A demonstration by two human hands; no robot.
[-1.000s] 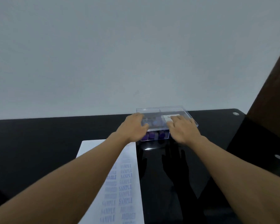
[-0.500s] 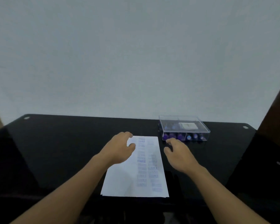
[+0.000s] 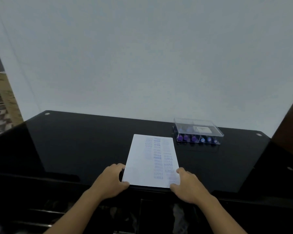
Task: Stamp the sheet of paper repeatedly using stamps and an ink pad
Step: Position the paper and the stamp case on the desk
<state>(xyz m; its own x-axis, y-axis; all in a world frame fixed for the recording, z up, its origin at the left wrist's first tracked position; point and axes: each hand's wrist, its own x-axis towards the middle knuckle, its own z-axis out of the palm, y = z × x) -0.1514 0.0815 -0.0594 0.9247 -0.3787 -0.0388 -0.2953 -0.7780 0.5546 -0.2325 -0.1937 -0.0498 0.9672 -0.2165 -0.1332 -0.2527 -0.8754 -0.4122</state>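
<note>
Pulled back from mid-sheet, left hand (image 3: 111, 180) and right hand (image 3: 188, 184) now pinch the lower corners of the light, floppy white stamped paper sheet (image 3: 142, 166).

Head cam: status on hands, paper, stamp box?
Hands: left hand grips paper at near-left corner, right hand at near-right. Paper flat on table, partly stamped. Closed stamp box far right, apart from paper.

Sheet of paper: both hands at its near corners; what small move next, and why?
Probably lift the sheet of paper by those corners to reposition it: the left hand and right hand grip it, its right side is crowded with prints, and the clear stamp box is closed.
</note>
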